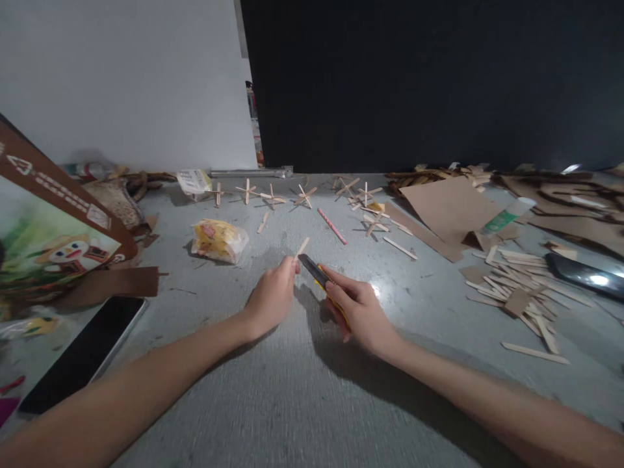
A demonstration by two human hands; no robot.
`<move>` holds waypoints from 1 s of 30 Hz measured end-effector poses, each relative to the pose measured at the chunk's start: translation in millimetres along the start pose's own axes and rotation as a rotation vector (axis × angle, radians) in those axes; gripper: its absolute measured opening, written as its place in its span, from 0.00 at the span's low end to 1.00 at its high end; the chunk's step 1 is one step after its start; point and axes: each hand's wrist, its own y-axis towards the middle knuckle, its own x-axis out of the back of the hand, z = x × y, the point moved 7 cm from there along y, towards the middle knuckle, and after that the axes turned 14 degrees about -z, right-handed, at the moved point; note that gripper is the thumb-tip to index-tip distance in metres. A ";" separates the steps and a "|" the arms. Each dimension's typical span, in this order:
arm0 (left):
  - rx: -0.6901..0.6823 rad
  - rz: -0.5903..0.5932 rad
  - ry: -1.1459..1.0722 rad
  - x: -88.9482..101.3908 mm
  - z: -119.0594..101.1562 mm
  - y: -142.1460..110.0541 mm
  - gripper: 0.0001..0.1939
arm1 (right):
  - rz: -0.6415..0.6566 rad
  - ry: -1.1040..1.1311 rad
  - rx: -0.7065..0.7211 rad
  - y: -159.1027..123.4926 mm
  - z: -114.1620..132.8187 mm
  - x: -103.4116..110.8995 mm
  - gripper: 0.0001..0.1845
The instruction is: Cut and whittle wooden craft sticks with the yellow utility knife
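Observation:
Over the middle of the grey table [234, 403], my left hand [273, 296] is closed around a short wooden craft stick [303, 247], whose upper end sticks out past the fingers. My right hand [361, 309] grips a yellow and black utility knife [319, 276]. The knife's tip points up and left, close beside the stick; whether the blade touches it I cannot tell. Beyond both hands stand several crossed-stick pieces [304, 196] in a row. A red and white striped straw [332, 226] lies behind the knife.
A yellow plastic packet [219, 240] lies left of centre. At far left are a printed carton [58, 221] and a phone [85, 354]. To the right lie a pile of loose craft sticks [526, 292], cardboard sheets [448, 208], a glue stick [509, 216] and a black glossy object [585, 273].

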 end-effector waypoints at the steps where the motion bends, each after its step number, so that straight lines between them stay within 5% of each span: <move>1: -0.003 -0.006 0.005 0.1 0.2 -0.2 0.13 | -0.001 -0.003 -0.002 -1.8 -0.3 -2.0 0.41; 8: 0.023 -0.003 -0.028 -1.5 1.9 0.4 0.14 | -0.004 0.017 -0.029 -4.1 -4.6 -6.7 0.40; 17: 0.162 0.073 -0.432 -11.0 2.0 6.9 0.18 | -0.019 0.126 -0.089 -0.4 -6.3 -4.1 0.42; 24: 0.145 0.022 -0.382 -8.5 6.9 6.2 0.19 | 0.067 0.116 -0.136 -5.7 -8.3 -11.3 0.41; 30: 0.161 0.045 -0.528 -12.6 8.4 8.0 0.21 | 0.087 0.124 -0.021 -8.5 -4.8 -11.9 0.40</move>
